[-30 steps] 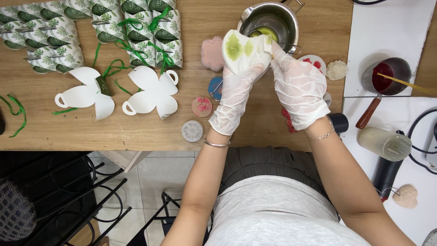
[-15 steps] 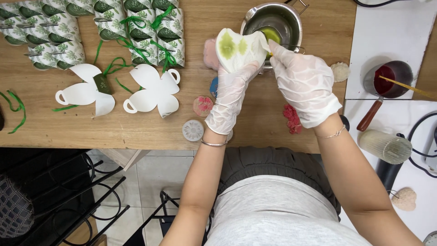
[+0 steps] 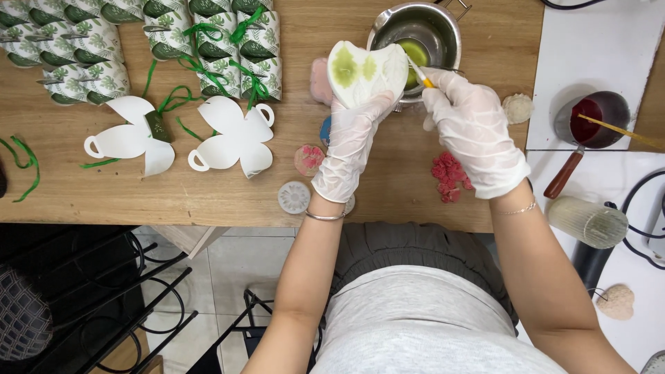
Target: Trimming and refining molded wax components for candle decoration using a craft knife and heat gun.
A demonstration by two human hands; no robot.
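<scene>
Right hand point(image 3: 478, 131) shifted potward; left hand point(image 3: 350, 149) grips mould point(image 3: 366, 69).

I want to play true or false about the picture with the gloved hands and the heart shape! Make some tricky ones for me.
1. The left hand holds a white heart-shaped piece with green patches. True.
2. Both hands are bare. False: the left and the right hand both wear thin white gloves.
3. The metal pot has green stuff inside. True.
4. The small pan with the wooden handle holds blue liquid. False: it is dark red.
5. The right hand holds a thin stick by the metal pot. True.
6. The white paper cutouts lie on the floor. False: they lie on the wooden table.
</scene>
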